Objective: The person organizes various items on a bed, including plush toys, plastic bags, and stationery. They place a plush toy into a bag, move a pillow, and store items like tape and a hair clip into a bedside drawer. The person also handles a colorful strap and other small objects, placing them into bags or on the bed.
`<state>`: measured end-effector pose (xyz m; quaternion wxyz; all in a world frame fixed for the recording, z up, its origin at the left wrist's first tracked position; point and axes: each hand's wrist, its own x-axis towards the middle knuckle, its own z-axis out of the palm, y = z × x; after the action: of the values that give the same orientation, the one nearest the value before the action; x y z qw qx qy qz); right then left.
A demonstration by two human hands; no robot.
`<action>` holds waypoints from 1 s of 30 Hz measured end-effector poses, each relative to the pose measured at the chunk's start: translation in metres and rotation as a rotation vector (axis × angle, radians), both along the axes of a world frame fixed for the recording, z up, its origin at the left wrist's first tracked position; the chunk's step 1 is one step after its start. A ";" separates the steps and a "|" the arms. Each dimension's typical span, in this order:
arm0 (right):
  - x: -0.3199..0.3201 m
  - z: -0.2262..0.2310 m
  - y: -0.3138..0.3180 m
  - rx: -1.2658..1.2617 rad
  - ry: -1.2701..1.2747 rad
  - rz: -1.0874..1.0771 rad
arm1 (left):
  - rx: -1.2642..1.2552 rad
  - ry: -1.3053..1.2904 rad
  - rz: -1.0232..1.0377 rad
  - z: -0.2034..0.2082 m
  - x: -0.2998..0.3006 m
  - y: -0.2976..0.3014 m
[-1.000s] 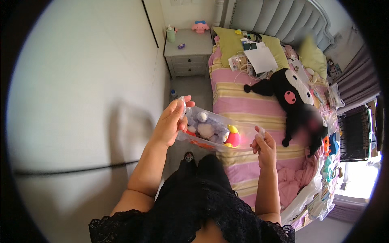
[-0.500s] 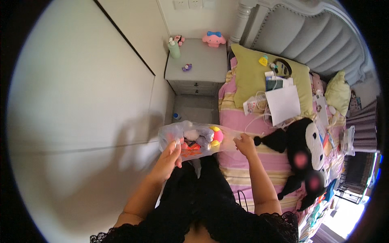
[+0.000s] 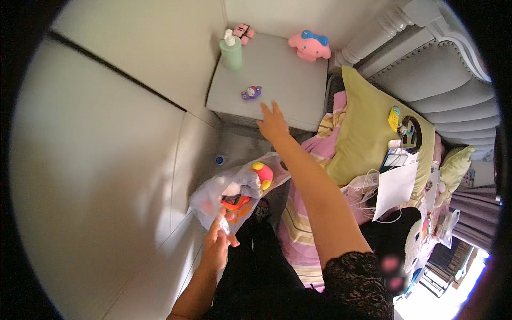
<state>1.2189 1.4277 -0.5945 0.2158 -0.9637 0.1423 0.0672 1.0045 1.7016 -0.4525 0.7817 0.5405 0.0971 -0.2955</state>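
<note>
My left hand (image 3: pixel 217 246) grips the bunched edge of a translucent plastic bag (image 3: pixel 201 205). Soft toys show through its mouth, among them a pink and yellow plush (image 3: pixel 263 176), with grey plush and orange-red pieces beside it. My right hand (image 3: pixel 274 126) is stretched out over the front edge of the grey nightstand (image 3: pixel 290 85), fingers apart and holding nothing. Just beyond its fingertips lies a small purple toy figure (image 3: pixel 251 93); I see a gap between them.
A green pump bottle (image 3: pixel 231 53), a pink toy (image 3: pixel 244 33) and a pink figure with a blue bow (image 3: pixel 310 45) stand at the nightstand's back. On the right, the bed holds a green pillow (image 3: pixel 358 128), white paper (image 3: pixel 396 188) and a black plush. A pale cabinet wall (image 3: pixel 106 138) borders the left.
My right hand has let go of the bag's right side and moved up and left to the nightstand. The bag hangs lower from my left hand, and the view has shifted nearer the nightstand.
</note>
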 end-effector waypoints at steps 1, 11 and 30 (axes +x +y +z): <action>0.026 0.000 0.002 -0.111 0.035 0.131 | -0.029 -0.004 0.016 -0.013 0.002 0.001; 0.101 -0.029 -0.005 -0.419 0.110 0.437 | 0.071 0.143 0.100 -0.005 0.035 -0.026; -0.264 0.149 0.003 0.563 0.446 0.051 | -0.243 0.023 -0.721 0.208 0.036 -0.091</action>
<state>0.9552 1.4312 -0.4455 0.4349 -0.8313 0.1378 0.3176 1.0406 1.6103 -0.2446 0.6847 0.4400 -0.1263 -0.5671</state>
